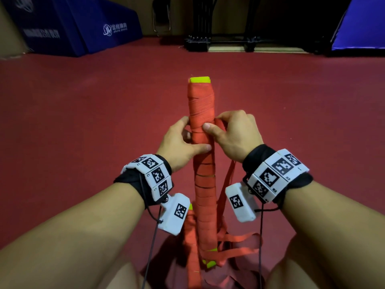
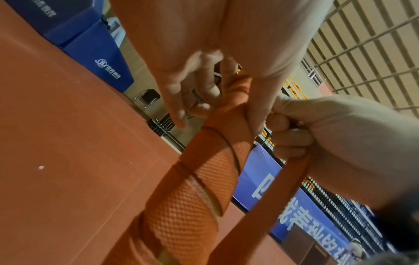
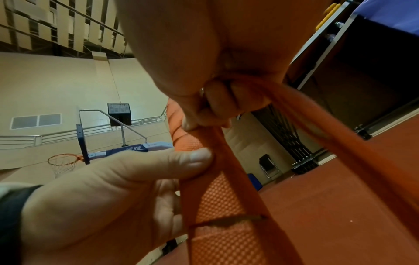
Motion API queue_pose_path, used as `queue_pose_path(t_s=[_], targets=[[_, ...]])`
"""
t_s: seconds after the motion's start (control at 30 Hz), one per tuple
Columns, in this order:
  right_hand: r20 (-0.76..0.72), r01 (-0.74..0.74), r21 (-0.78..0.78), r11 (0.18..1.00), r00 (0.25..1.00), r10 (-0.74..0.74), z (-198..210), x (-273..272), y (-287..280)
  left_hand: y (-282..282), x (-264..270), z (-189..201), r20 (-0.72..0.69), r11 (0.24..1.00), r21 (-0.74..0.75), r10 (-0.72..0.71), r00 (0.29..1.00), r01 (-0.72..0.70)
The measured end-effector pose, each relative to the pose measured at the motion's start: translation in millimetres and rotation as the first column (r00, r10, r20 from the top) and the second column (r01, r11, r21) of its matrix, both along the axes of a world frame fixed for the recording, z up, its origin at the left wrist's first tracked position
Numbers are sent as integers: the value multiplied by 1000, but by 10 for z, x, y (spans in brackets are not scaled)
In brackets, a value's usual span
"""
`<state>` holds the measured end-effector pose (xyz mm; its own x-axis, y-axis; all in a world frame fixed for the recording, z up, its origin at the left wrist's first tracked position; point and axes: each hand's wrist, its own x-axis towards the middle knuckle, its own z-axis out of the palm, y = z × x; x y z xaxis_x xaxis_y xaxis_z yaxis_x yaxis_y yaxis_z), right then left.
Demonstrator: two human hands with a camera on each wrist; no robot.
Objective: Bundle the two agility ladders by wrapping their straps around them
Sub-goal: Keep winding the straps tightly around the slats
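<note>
Two hands meet on the upright ladder bundle (image 1: 201, 159), and we take that bundle as our landmark. It stands roughly vertical above the red floor (image 1: 83, 113), wound over nearly its whole length in orange webbing, with a yellow-green rung end (image 1: 200, 79) poking out at its top.

Our left hand (image 1: 181, 142) grips the bundle from its left side about halfway up, thumb lying across the front of the wraps and fingers curled round the back. Our right hand (image 1: 234, 134) sits just to the right of the bundle at the same height, thumb pressing the front of the wraps while the curled fingers clamp the loose orange strap (image 1: 228, 176). From that fist the strap hangs down along the bundle's right side and ends in a slack tangle at its foot.

In the left wrist view the strap (image 2: 267, 211) runs taut from the right fist down beside the mesh-textured wraps.

Low and to the left of the bundle we see a second wrapped ladder (image 1: 192, 243), also orange with a yellow-green tip, partly hidden by the wrist camera.

Beyond the bundle, blue padded mats (image 1: 79, 28) stand at the far left edge of the floor.
</note>
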<state>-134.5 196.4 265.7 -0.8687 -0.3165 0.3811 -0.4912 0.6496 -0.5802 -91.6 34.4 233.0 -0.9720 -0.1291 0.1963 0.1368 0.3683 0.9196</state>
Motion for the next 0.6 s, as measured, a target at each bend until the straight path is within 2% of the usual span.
queue_pose_path(t_s=[0.3, 0.47, 0.6], targets=[[19, 10, 22, 1000, 1000, -10, -13, 96, -47, 12, 50, -16, -33, 999, -48, -13, 999, 12], [-17, 38, 68, 997, 999, -37, 12, 153, -99, 12, 73, -10, -43, 998, -63, -15, 999, 12], [-1, 2, 29, 1000, 1000, -2, 30, 147, -78, 12, 47, -2, -39, 997, -73, -42, 998, 39]])
